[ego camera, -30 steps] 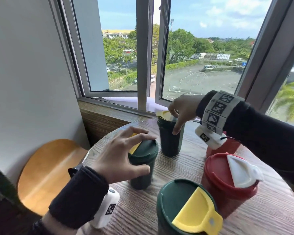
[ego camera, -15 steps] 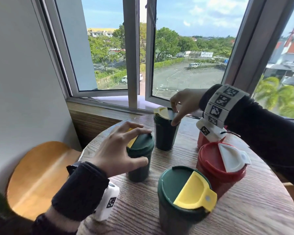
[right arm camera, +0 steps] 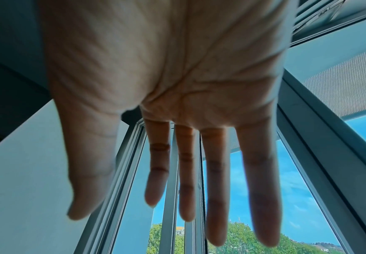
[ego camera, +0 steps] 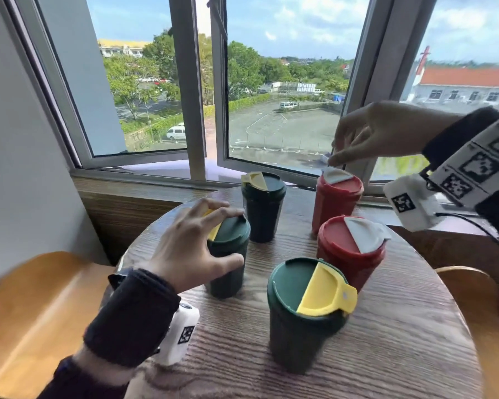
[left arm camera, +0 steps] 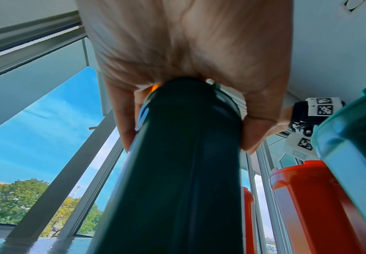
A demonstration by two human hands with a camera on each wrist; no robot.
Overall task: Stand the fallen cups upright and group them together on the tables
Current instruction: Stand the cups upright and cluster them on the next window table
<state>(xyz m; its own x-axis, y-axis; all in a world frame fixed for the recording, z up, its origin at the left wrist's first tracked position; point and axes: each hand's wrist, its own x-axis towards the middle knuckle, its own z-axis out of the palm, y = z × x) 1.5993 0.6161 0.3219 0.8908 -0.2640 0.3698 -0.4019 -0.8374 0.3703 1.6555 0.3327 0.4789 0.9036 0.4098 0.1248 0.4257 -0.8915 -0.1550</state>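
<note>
wood: a round table (ego camera: 386, 355) with a grained top carries five lidded cups, all upright and near one another.
left hand: the left hand (ego camera: 185, 249) comes down over the left green cup (ego camera: 228, 254); fingers curl over the lid edge and the thumb presses the side, so it holds that cup from above. the left wrist view shows the same hold (left arm camera: 188, 51), thumb and fingers on either side of the dark cup (left arm camera: 177, 171) just under its lid.
right hand: the right hand (ego camera: 378, 131) hangs over the far red cup (ego camera: 336, 197), fingertips just above or touching the white flap of its lid; cannot tell which. in the right wrist view the hand (right arm camera: 166, 77) is spread, fingers straight, holding nothing.
far green cup: far green cup (ego camera: 262, 208) stands near the window side, yellow flap on its lid, just behind the held cup.
near red cup: near red cup (ego camera: 352, 251) stands in front of the far red one, with a white flap.
near green cup: near green cup (ego camera: 306, 312), closest to the camera, has a yellow half-lid flap and stands just beside the near red cup.
chairs: a wooden seat (ego camera: 35, 306) sits at the left of the table.
window: a grey window frame (ego camera: 185, 96) behind the table looks out on a car park and trees.
</note>
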